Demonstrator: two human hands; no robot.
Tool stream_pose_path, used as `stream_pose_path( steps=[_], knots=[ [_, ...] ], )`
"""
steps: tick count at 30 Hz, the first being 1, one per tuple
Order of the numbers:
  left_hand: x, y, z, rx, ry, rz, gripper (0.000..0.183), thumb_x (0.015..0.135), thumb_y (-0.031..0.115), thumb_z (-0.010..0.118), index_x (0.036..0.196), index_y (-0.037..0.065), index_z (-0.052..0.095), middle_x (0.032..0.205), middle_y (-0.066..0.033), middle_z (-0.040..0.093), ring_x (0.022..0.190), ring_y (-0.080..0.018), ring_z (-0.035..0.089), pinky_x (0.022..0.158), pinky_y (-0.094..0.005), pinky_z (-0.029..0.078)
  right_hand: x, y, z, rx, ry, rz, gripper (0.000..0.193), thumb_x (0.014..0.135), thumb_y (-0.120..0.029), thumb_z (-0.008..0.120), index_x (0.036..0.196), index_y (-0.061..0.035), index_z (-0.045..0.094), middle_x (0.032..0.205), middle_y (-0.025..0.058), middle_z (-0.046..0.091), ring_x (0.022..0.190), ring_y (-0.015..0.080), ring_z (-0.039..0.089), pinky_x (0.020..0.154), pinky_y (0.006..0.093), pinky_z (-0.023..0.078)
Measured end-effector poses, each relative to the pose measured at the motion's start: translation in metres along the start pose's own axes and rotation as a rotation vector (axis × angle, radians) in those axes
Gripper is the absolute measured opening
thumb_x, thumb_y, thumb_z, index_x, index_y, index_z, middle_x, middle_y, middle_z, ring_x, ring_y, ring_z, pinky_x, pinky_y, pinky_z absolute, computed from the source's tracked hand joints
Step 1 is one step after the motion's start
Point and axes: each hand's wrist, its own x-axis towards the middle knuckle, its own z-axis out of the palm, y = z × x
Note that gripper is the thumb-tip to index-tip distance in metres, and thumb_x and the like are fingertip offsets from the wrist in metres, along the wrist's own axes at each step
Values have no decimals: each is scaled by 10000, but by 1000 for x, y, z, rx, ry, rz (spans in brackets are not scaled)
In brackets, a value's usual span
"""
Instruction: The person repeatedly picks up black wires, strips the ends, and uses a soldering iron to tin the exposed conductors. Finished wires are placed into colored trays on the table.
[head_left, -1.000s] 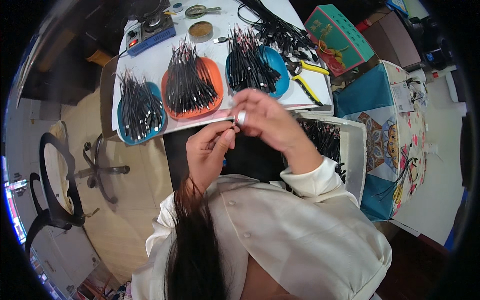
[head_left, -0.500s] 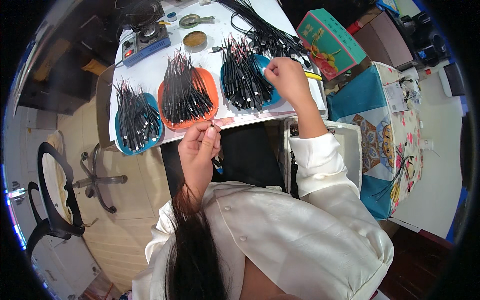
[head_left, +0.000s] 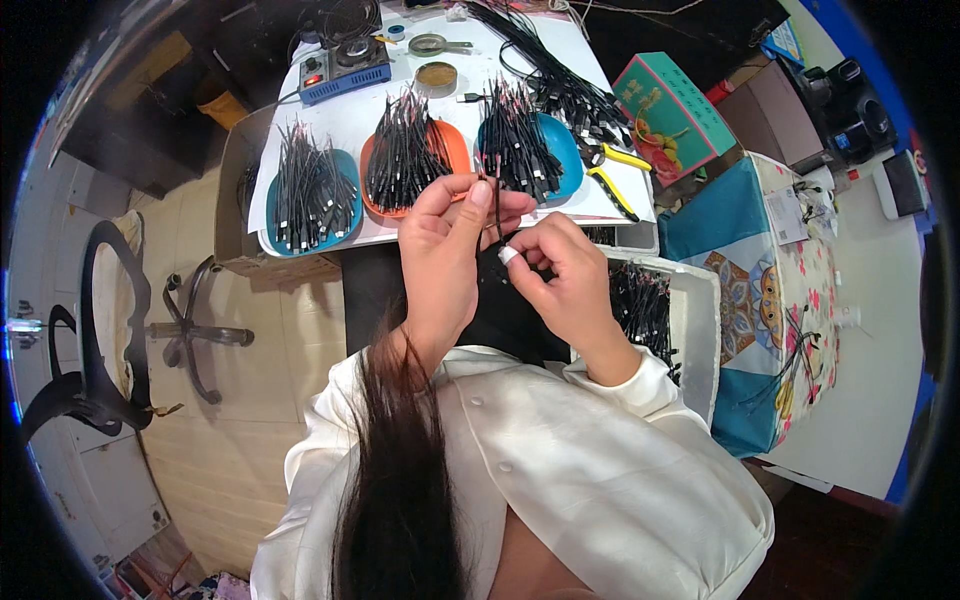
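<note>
My two hands are close together over my lap, just in front of the table edge. My left hand (head_left: 448, 245) is closed, its thumb and forefinger pinching a short black cable with stripped wire tips pointing up. A thin black cable (head_left: 498, 205) runs upright beside those fingertips, down to my right hand (head_left: 568, 272), which pinches its lower part. White wrapping covers a fingertip of that hand. Behind them, an orange tray (head_left: 463, 150) and a blue tray (head_left: 572, 165) hold bundles of short black cables. Another blue tray (head_left: 350, 225) with similar cables sits at the left.
Yellow-handled pliers (head_left: 612, 190) lie right of the trays. Long black cables (head_left: 560, 85) spread behind them. A soldering-type heater box (head_left: 345, 75), a round tin (head_left: 436, 76) and a green carton (head_left: 675, 115) stand farther back. A white bin (head_left: 695, 320) of cables is at my right.
My right hand has come back from the right blue tray to my left hand and now grips a black cable. Both hands are closer together. The yellow-handled pliers have come into fuller view.
</note>
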Motion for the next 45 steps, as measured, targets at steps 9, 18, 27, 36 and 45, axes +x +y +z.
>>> stream_pose_path(
  steps=[9, 18, 27, 36, 45],
  knots=[
    [-15, -3, -9, 140, -59, 175, 127, 959, 86, 556, 998, -30, 591, 811, -56, 640, 751, -97, 605, 706, -222, 476, -1, 1, -9, 27, -84, -24, 146, 767, -35, 714, 887, -7, 634, 785, 38, 562, 601, 100, 518, 545, 237, 423],
    [-25, -4, -8, 240, -84, 70, 126, 953, 95, 571, 1008, -13, 603, 779, -18, 609, 683, -55, 551, 602, -173, 421, 28, 0, -18, 314, 45, -29, 138, 791, 1, 689, 926, -15, 668, 820, 17, 580, 660, 52, 515, 558, 189, 398],
    [-18, -7, -12, 3, -171, -62, 121, 935, 79, 590, 1002, -18, 617, 826, -34, 614, 671, -47, 503, 521, -168, 342, 25, 14, -4, 695, 127, 1, 95, 855, -39, 672, 923, 21, 646, 835, 40, 620, 732, 100, 596, 646, 208, 472],
    [-7, -13, -14, -66, -193, -273, 152, 955, 111, 550, 952, -35, 590, 723, -45, 556, 527, -52, 368, 486, -199, 281, 32, 35, -16, 1133, -182, 403, 171, 867, -43, 656, 1024, 11, 616, 914, 44, 634, 855, 106, 610, 784, 232, 496],
    [16, -20, -24, -159, -308, -451, 178, 948, 127, 564, 981, -39, 618, 726, -15, 546, 584, -43, 388, 508, -188, 270, 49, 65, -29, 1014, -339, 383, 179, 859, -68, 683, 1007, 23, 637, 907, 48, 651, 831, 105, 620, 784, 238, 499]
  ],
)
